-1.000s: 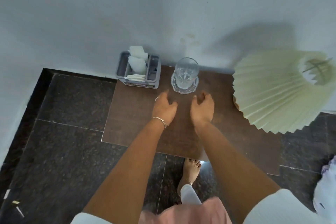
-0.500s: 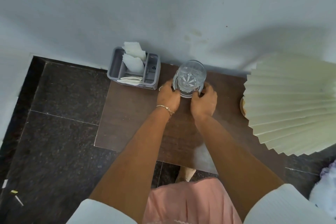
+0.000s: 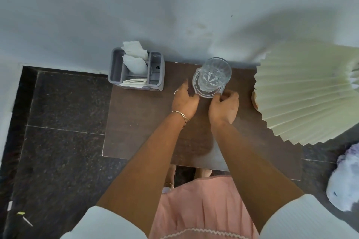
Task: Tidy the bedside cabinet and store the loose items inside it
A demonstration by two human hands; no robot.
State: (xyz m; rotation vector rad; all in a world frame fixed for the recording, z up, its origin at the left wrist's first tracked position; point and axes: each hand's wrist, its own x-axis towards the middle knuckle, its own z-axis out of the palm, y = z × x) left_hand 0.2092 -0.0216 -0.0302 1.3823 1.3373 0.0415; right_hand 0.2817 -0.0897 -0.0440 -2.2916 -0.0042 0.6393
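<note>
Standing on a round clear glass saucer [image 3: 198, 88] at the back of the dark brown wooden counter [image 3: 136, 122] is a ribbed clear drinking glass [image 3: 215, 72]. The right grip [image 3: 224, 106] pinches the saucer's near rim with curled fingers. The left grip [image 3: 184, 101] lies just beside its left rim, and I cannot tell whether it holds it. A grey plastic organiser [image 3: 116, 72] sits to the left and a pleated cream lampshade [image 3: 303, 95] to the right.
</note>
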